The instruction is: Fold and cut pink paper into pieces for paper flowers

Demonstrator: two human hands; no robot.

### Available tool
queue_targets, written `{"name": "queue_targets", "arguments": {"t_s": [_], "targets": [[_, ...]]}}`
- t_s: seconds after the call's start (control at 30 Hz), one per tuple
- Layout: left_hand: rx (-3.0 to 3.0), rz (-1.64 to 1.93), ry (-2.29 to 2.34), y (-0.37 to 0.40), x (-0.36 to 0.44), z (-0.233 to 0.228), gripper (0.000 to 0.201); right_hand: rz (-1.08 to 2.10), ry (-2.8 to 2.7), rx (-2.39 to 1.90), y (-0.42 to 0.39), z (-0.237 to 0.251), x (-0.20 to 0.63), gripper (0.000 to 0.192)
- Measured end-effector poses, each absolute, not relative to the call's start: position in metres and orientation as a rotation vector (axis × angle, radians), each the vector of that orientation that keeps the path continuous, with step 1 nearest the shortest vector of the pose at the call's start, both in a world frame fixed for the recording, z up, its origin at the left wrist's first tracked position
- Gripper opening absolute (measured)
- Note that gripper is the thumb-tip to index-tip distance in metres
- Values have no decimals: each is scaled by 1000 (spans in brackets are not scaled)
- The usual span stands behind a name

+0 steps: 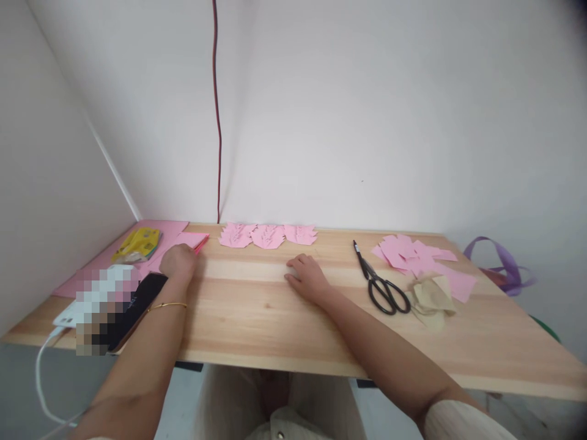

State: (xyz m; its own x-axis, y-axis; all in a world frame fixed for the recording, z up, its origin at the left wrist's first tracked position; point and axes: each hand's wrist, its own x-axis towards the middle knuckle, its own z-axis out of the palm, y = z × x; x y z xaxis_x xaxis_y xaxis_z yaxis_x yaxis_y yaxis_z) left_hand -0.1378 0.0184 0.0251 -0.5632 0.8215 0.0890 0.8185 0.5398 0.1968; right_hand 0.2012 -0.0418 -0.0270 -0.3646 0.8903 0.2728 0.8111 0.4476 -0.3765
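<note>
My left hand (178, 261) rests at the left of the wooden table (257, 318), its fingers on a small stack of pink paper squares (192, 239); a thin gold bangle sits on that wrist. My right hand (306, 278) lies palm down on the bare wood near the table's middle, fingers curled, holding nothing. Just beyond it, three folded pink paper pieces (268, 235) lie in a row by the wall.
Black scissors (380, 282) lie right of my right hand, with pink paper scraps (419, 256) and crumpled tan paper (431, 299) beyond. A yellow packet (137, 244) rests on a large pink sheet at far left, beside a dark phone (137, 305). Purple ribbon (504, 263) hangs off the right edge.
</note>
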Motion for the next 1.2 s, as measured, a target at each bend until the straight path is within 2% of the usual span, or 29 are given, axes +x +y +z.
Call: {"name": "queue_targets", "arguments": {"t_s": [0.4,0.57,0.67,0.77,0.87,0.97,1.2], "targets": [[1421,520,2655,16,-149,30,33,264,-2270,-1436,-42,-25,201,29],[1455,948,2779,5,-144,46,33,270,-2263,-1447,-42,-25,201,28],[1616,1353,2438,-6,-132,67,26,343,-2204,-1416,-41,-26,200,27],[1399,1601,1836,-15,-108,82,23,574,-1996,-1321,-39,-23,198,30],[1259,1528,1387,-17,-74,77,28,915,-1740,-1107,-37,-16,198,37],[1153,1376,1248,-18,-36,59,35,1166,-1599,-855,-35,-10,201,45],[1064,1019,958,-15,18,30,46,1123,-1349,-944,-26,-11,213,31]]}}
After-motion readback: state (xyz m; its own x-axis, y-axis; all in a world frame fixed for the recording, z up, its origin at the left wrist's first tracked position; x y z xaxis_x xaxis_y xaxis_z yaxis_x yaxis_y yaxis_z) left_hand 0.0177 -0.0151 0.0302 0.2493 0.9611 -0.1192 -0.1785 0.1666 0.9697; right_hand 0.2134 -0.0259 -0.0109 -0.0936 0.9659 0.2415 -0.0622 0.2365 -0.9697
